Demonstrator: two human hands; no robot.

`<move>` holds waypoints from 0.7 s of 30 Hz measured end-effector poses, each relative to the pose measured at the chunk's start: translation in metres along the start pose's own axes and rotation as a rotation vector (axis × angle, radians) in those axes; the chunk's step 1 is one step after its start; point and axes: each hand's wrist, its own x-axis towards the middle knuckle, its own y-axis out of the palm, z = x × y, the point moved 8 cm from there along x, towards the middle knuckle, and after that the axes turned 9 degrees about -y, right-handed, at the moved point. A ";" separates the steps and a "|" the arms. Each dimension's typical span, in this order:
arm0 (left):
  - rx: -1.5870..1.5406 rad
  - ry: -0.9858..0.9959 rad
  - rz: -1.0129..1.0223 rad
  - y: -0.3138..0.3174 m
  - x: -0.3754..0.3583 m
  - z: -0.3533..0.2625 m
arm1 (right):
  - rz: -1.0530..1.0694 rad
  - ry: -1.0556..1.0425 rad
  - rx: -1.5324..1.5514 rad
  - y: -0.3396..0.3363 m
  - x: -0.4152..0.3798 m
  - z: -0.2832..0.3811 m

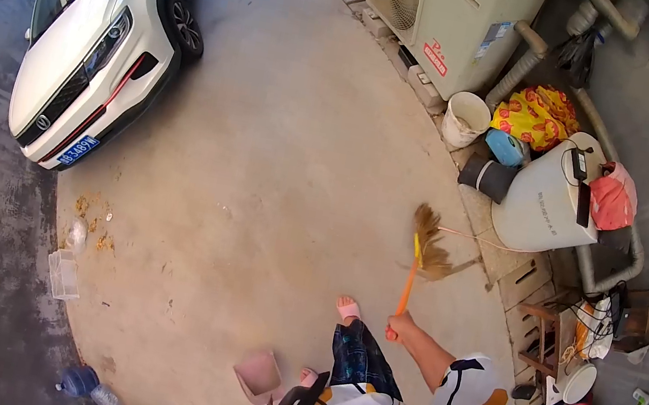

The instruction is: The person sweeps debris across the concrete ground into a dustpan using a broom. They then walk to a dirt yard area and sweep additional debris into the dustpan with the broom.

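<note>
Head view: a broom is gripped near the top of its orange handle by the right hand, closed around it. The long axis runs up and away from the hand, bristles lifted toward the wall-side edge of the concrete yard. A pink dustpan lies by the near edge; the left hand is not seen.
</note>
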 end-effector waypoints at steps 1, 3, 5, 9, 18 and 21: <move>-0.014 0.004 -0.006 0.005 -0.003 -0.002 | 0.089 -0.006 -0.153 0.037 -0.012 -0.017; -0.028 0.015 -0.015 0.020 -0.011 -0.007 | 0.280 0.159 -0.178 0.107 -0.054 -0.032; -0.026 0.023 -0.019 0.031 -0.016 -0.012 | 0.631 0.159 -0.096 0.176 -0.047 -0.030; -0.037 0.040 -0.023 0.045 -0.018 -0.016 | 0.861 0.265 -0.014 0.246 -0.055 0.013; -0.038 -0.031 0.003 0.073 0.017 -0.039 | 0.612 -0.146 -0.180 0.098 -0.075 0.152; -0.030 -0.038 0.013 0.103 0.030 -0.058 | 0.289 -0.344 -0.311 0.044 -0.048 0.182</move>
